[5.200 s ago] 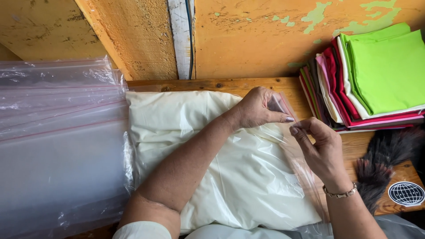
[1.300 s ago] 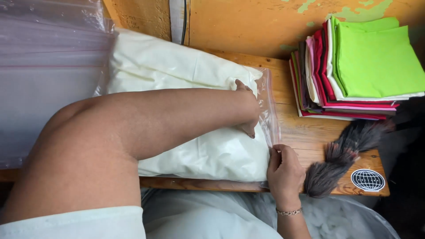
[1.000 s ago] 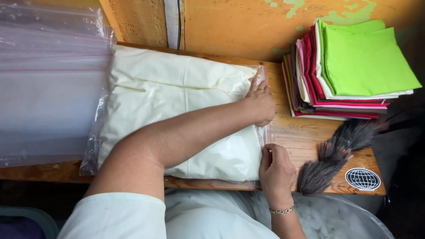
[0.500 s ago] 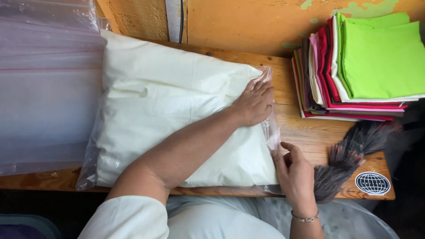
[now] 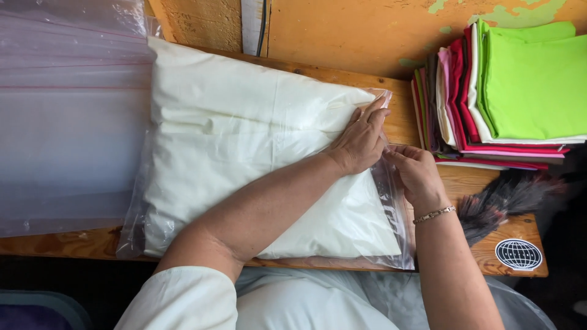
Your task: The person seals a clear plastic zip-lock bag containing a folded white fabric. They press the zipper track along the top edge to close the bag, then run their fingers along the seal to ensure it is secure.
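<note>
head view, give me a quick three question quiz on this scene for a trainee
1. True or false: the cream pillow lies inside a clear plastic bag.
2. Which hand rests flat on the pillow near the bag's open edge: the left hand or the right hand?
3. What colour is the top cloth on the stack of folded cloths: A) blue, B) bright green, C) black?

Key:
1. True.
2. The left hand; the right hand pinches the bag's edge beside it.
3. B.
</note>
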